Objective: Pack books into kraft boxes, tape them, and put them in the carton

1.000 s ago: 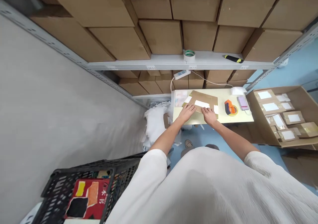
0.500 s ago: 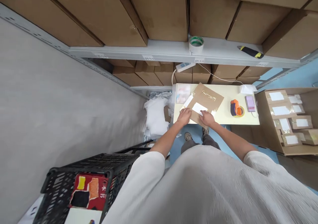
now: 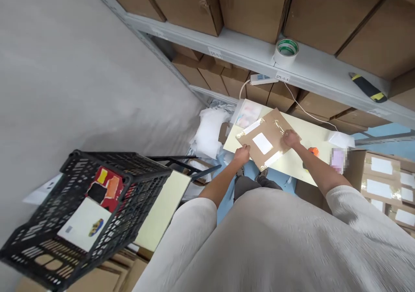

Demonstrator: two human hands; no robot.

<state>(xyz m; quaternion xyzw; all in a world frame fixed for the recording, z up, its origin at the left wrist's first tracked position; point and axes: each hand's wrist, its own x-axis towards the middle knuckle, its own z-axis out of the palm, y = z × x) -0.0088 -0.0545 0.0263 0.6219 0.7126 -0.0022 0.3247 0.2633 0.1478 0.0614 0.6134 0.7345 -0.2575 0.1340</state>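
A flat cardboard parcel (image 3: 270, 125) lies tilted over the small cream table (image 3: 306, 132), its near corner reaching past the front edge. Clear tape shines on it, and a white label (image 3: 262, 143) sits near its middle with white strips along two sides. My left hand (image 3: 242, 154) is closed on the parcel's near left edge. On the opposite side, my right hand (image 3: 291, 138) grips the right edge with curled fingers. Partly behind my right forearm is an orange tape dispenser (image 3: 313, 151).
Shelves of cardboard boxes (image 3: 249, 11) rise behind the table, with a tape roll (image 3: 285, 52) and utility knife (image 3: 368, 87) on the ledge. At left stands a black crate (image 3: 142, 171) holding a white book (image 3: 84, 223). Labelled parcels (image 3: 379, 188) fill a carton at right.
My right hand has moved from the parcel's near edge to its right edge. The label now lies uncovered by my fingers. My view has turned left, showing more of the crate.
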